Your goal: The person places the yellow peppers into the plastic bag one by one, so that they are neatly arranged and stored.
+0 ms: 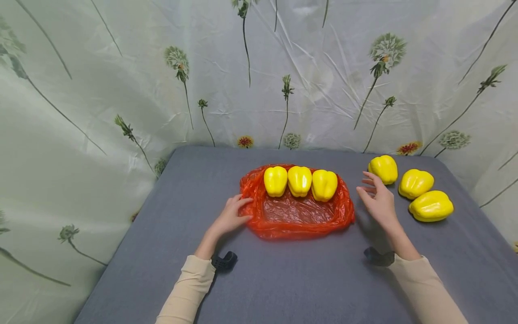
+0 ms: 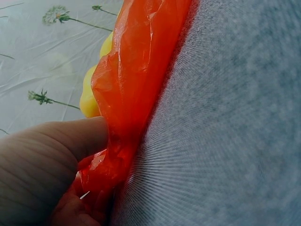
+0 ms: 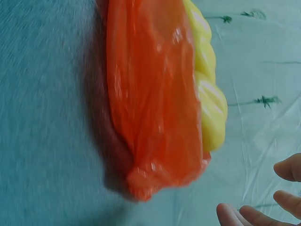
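A red plastic bag (image 1: 299, 229) lies spread wide on the table, its sides raised round a flat rectangular bottom. Along its far side stand three yellow bell peppers (image 1: 300, 182) in a row. My left hand (image 1: 232, 216) touches the bag's left edge, thumb and fingers apart; in the left wrist view the thumb (image 2: 80, 134) rests against the bunched plastic (image 2: 136, 70). To the right of the bag, my right hand (image 1: 379, 202) holds nothing, fingers loosely bent. Its fingertips are close to a yellow bell pepper (image 1: 383, 169), and the right wrist view shows fingers (image 3: 256, 216) apart from the bag.
Two more yellow bell peppers, one upright (image 1: 416, 183) and one on its side (image 1: 431, 206), lie right of my right hand. A dark grey cloth covers the table (image 1: 291, 283). Behind it hangs a pale curtain (image 1: 323, 90) printed with dandelions.
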Demonstrator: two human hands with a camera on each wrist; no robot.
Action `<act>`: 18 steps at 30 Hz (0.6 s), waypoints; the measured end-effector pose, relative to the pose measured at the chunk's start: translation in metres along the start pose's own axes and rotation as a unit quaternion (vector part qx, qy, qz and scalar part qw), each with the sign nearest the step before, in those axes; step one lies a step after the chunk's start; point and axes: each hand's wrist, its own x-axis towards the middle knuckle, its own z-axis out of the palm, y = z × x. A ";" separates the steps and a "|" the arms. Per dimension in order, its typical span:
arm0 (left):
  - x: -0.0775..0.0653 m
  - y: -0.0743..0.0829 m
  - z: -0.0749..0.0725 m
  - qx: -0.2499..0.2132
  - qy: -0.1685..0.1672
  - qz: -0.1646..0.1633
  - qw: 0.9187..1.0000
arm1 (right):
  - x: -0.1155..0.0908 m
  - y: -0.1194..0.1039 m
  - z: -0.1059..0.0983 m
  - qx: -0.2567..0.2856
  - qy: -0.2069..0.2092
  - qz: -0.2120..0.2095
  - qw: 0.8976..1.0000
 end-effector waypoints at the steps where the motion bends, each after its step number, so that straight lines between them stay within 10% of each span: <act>1: 0.000 0.000 0.000 0.001 -0.001 -0.001 1.000 | 0.000 0.001 -0.003 -0.004 0.007 0.002 1.000; 18: 0.000 -0.002 0.000 0.005 -0.004 0.000 1.000 | -0.013 0.030 -0.048 -0.045 0.050 0.103 0.992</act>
